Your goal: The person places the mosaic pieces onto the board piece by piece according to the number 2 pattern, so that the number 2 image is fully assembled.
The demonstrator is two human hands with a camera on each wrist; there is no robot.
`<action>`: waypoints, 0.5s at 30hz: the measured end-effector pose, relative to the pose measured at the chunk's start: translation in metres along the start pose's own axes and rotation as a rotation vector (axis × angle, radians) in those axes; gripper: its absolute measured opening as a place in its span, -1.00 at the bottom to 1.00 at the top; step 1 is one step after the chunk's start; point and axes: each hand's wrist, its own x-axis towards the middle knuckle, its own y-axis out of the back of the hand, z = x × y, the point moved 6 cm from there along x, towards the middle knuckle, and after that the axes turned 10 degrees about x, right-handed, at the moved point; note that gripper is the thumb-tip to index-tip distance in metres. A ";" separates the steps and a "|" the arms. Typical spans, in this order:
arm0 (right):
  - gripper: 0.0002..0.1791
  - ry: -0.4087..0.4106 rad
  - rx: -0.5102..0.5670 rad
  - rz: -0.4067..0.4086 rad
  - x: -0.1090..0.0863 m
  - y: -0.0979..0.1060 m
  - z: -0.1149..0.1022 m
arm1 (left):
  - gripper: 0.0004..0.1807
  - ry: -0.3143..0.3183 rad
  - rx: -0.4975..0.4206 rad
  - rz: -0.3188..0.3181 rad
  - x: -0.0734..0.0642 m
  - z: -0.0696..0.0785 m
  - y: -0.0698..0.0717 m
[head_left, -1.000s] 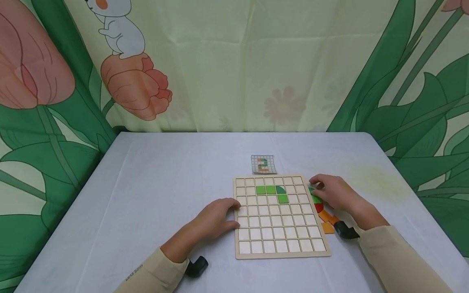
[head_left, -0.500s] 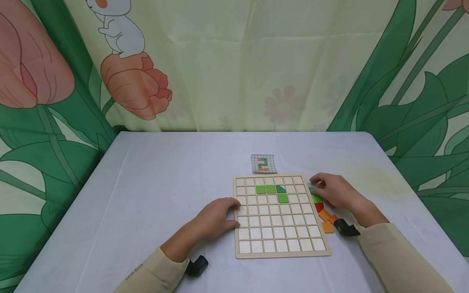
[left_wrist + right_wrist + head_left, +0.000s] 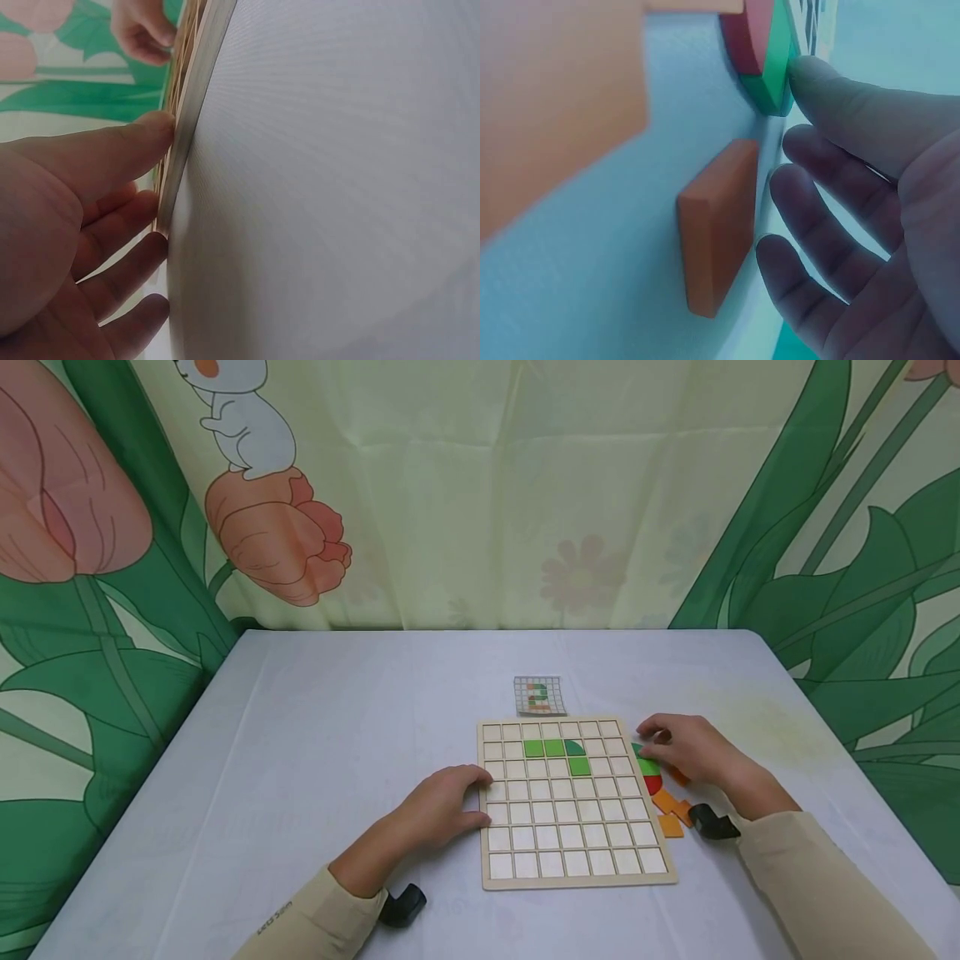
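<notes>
A pale wooden grid board (image 3: 562, 814) lies flat on the table, with several green tiles (image 3: 554, 748) set in its upper cells. My left hand (image 3: 444, 807) rests at the board's left edge, thumb and fingertips touching the rim, fingers loosely spread. Beyond the right edge, my right hand (image 3: 693, 747) hovers low over loose pieces with its fingers relaxed. In the right wrist view its thumb (image 3: 829, 90) is right at a green tile (image 3: 769, 82), and an orange tile (image 3: 718, 232) lies beside the other fingertips. No piece shows between the fingers.
A small printed pattern card (image 3: 538, 696) lies behind the board. Along the board's right edge are a red piece (image 3: 653, 785) and several orange tiles (image 3: 671, 826). A white cloth covers the table (image 3: 337, 710); a printed curtain (image 3: 465, 493) hangs behind.
My right hand has shifted slightly to the right, so an orange tile beneath it shows more. The left hand and the board have stayed put.
</notes>
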 end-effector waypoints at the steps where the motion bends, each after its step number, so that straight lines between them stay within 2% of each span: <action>1: -0.59 0.001 0.001 0.002 0.000 0.000 0.000 | -0.49 -0.001 0.002 0.000 0.000 0.000 0.000; 8: -0.57 -0.009 -0.001 0.005 0.000 0.001 0.001 | -0.49 -0.007 0.010 0.005 0.000 0.000 0.000; 15: -0.65 -0.006 -0.032 0.020 0.001 -0.001 0.000 | -0.50 -0.006 0.005 0.004 0.000 0.001 0.000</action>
